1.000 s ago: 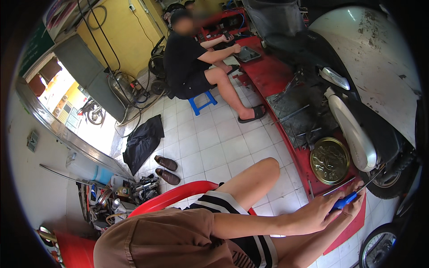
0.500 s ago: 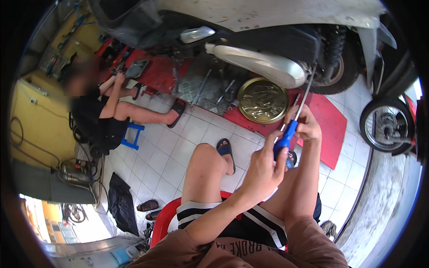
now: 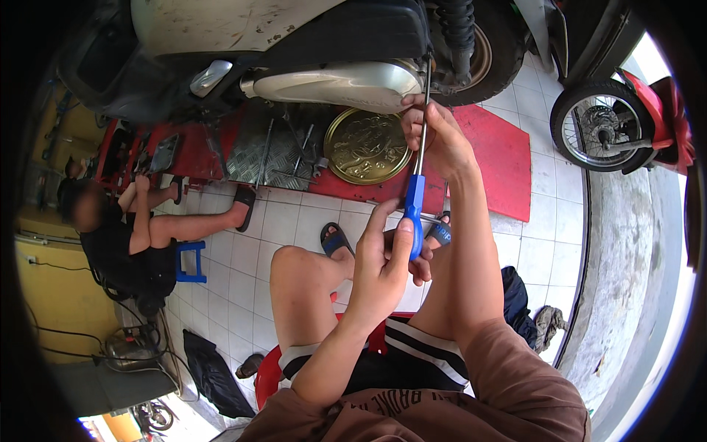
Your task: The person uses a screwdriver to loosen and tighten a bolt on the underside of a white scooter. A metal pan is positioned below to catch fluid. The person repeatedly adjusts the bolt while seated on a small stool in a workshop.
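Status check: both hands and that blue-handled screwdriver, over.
Left hand gripping the screwdriver handle. Right hand pinching its shaft. Tip up at scooter underside, beside silver exhaust.

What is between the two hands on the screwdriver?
In the head view, a bare stretch of metal shaft and the top of the blue handle lie between the left hand and the right hand.

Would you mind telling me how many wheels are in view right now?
2: one rear wheel on the scooter being worked on, at the top, and another wheel at the upper right by the curb. Others may be hidden.
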A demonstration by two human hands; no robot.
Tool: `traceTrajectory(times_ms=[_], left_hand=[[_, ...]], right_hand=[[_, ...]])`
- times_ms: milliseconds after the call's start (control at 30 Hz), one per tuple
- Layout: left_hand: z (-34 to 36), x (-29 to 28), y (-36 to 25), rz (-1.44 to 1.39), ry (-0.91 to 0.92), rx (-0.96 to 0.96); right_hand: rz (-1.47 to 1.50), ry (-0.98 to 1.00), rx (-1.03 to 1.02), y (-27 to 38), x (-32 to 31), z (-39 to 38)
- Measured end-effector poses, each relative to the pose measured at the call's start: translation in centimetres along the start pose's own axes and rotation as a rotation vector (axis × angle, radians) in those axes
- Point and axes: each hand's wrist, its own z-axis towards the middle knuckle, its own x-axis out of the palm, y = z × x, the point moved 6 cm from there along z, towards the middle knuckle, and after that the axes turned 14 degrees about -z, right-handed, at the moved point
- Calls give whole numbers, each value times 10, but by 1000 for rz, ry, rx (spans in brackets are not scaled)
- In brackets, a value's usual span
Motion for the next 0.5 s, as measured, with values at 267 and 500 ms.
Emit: traceTrajectory(times_ms=[267,500], left_hand=[[6,9,14,22,68,-50],[2,6,16,-23,56,-86]], right_hand=[[4,-172,-232,15,-15,19],[13,-205,-246,23,-20,24]])
